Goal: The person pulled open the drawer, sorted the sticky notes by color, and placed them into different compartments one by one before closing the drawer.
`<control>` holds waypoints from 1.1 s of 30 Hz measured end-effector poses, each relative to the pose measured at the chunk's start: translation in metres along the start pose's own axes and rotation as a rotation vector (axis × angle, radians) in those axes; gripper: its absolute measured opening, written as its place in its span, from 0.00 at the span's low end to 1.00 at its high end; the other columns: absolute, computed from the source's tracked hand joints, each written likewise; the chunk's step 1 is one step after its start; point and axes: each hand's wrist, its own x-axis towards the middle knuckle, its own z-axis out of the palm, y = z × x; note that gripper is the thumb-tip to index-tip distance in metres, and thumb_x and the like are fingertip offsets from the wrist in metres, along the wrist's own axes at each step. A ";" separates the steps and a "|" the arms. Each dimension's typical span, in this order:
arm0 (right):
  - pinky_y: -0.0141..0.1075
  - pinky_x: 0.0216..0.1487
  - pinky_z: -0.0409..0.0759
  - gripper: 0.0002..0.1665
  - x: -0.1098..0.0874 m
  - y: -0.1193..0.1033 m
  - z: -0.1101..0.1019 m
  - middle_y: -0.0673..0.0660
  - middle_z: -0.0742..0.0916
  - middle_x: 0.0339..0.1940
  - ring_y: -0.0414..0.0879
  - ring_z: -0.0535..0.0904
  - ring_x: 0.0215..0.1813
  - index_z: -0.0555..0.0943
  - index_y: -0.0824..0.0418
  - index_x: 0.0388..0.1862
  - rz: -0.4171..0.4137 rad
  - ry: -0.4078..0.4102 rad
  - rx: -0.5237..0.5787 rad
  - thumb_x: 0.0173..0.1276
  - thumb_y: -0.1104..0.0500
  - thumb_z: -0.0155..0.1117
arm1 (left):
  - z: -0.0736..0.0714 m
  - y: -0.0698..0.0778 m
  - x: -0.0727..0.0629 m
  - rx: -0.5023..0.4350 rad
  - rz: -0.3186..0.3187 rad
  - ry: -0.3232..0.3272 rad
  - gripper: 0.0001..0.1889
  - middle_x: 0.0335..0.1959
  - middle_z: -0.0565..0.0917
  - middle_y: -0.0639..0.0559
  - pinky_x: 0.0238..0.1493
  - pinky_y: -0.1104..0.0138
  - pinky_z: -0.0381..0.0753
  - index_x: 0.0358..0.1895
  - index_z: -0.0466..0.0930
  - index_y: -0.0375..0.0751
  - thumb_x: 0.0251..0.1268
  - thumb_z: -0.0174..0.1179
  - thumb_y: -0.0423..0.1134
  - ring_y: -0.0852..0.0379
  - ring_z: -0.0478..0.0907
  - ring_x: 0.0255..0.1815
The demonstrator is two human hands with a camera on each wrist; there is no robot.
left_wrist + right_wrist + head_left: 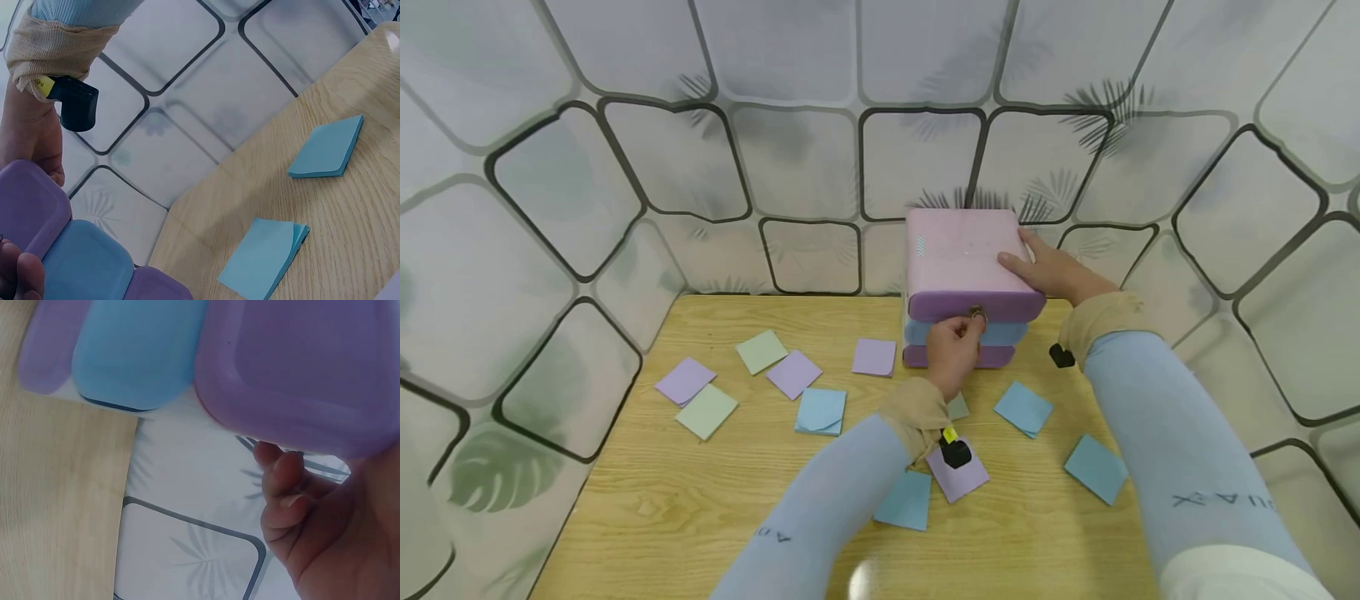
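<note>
A small drawer box (pixel 966 250) with a pink top stands at the back of the table. Its purple top drawer (pixel 934 307) sits above a blue drawer (pixel 1003 335) and a purple bottom drawer (pixel 997 357). At the top drawer's front, my left hand (pixel 953 354) pinches a small ring pull (pixel 977 312). My right hand (pixel 1056 271) holds the box's upper right edge, thumb on the top. In the right wrist view, that hand's fingers (pixel 284 478) are bent beside the box. Whether the top drawer is pulled out, I cannot tell.
Several sticky-note pads lie about the wooden table (pixel 700 500), including a purple pad (pixel 874 357), a green pad (pixel 707 411) and a blue pad (pixel 1024 408). A teal pad (pixel 1096 469) lies by the right forearm. The patterned wall (pixel 805 183) rises close behind the box.
</note>
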 end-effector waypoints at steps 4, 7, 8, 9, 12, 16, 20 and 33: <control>0.65 0.66 0.52 0.58 -0.002 -0.003 -0.002 0.72 0.52 0.75 0.73 0.52 0.71 0.28 0.50 0.78 0.007 -0.016 -0.007 0.65 0.23 0.39 | -0.001 -0.002 -0.003 0.016 0.003 0.000 0.19 0.14 0.76 0.54 0.16 0.69 0.70 0.35 0.85 0.30 0.70 0.57 0.46 0.60 0.73 0.13; 0.64 0.65 0.56 0.58 -0.005 -0.007 -0.003 0.73 0.53 0.75 0.72 0.58 0.69 0.27 0.50 0.77 0.020 -0.030 -0.009 0.65 0.23 0.39 | -0.002 -0.003 -0.007 0.012 0.009 -0.012 0.19 0.13 0.75 0.55 0.16 0.70 0.68 0.36 0.85 0.30 0.70 0.57 0.47 0.60 0.72 0.13; 0.63 0.65 0.57 0.58 -0.005 -0.008 -0.003 0.74 0.54 0.74 0.72 0.60 0.68 0.27 0.50 0.77 0.027 -0.034 -0.015 0.65 0.23 0.39 | -0.002 -0.003 -0.008 0.007 0.011 -0.020 0.20 0.13 0.75 0.55 0.16 0.71 0.68 0.36 0.85 0.30 0.70 0.57 0.47 0.60 0.72 0.13; 0.63 0.64 0.59 0.58 -0.005 -0.008 -0.003 0.74 0.55 0.74 0.71 0.63 0.66 0.26 0.50 0.77 0.035 -0.038 -0.016 0.65 0.23 0.39 | -0.003 -0.003 -0.010 0.006 0.016 -0.026 0.20 0.13 0.75 0.55 0.16 0.71 0.67 0.36 0.84 0.29 0.71 0.56 0.47 0.60 0.72 0.14; 0.61 0.62 0.63 0.58 -0.005 -0.010 -0.004 0.76 0.56 0.73 0.68 0.69 0.61 0.26 0.52 0.77 0.055 -0.048 -0.029 0.65 0.23 0.39 | -0.004 -0.004 -0.015 0.000 0.028 -0.033 0.20 0.14 0.75 0.55 0.17 0.71 0.67 0.35 0.84 0.29 0.70 0.57 0.46 0.61 0.71 0.14; 0.60 0.62 0.62 0.59 -0.003 -0.012 -0.004 0.76 0.58 0.72 0.66 0.70 0.59 0.26 0.53 0.77 0.068 -0.057 -0.055 0.65 0.23 0.38 | -0.003 -0.005 -0.021 0.003 0.049 -0.016 0.17 0.13 0.75 0.55 0.17 0.72 0.69 0.30 0.85 0.33 0.69 0.58 0.45 0.62 0.71 0.13; 0.60 0.61 0.63 0.59 -0.003 -0.013 -0.005 0.77 0.61 0.70 0.65 0.72 0.56 0.25 0.53 0.76 0.065 -0.066 -0.081 0.65 0.23 0.37 | -0.003 -0.004 -0.028 0.013 0.089 -0.002 0.16 0.12 0.75 0.55 0.16 0.72 0.69 0.26 0.84 0.37 0.69 0.59 0.44 0.62 0.71 0.11; 0.52 0.46 0.72 0.58 -0.006 -0.016 -0.008 0.76 0.65 0.67 0.59 0.75 0.43 0.26 0.55 0.77 0.075 -0.076 -0.118 0.67 0.24 0.37 | -0.005 -0.005 -0.050 0.005 0.137 -0.018 0.16 0.11 0.75 0.53 0.13 0.73 0.67 0.25 0.83 0.36 0.69 0.59 0.43 0.64 0.69 0.10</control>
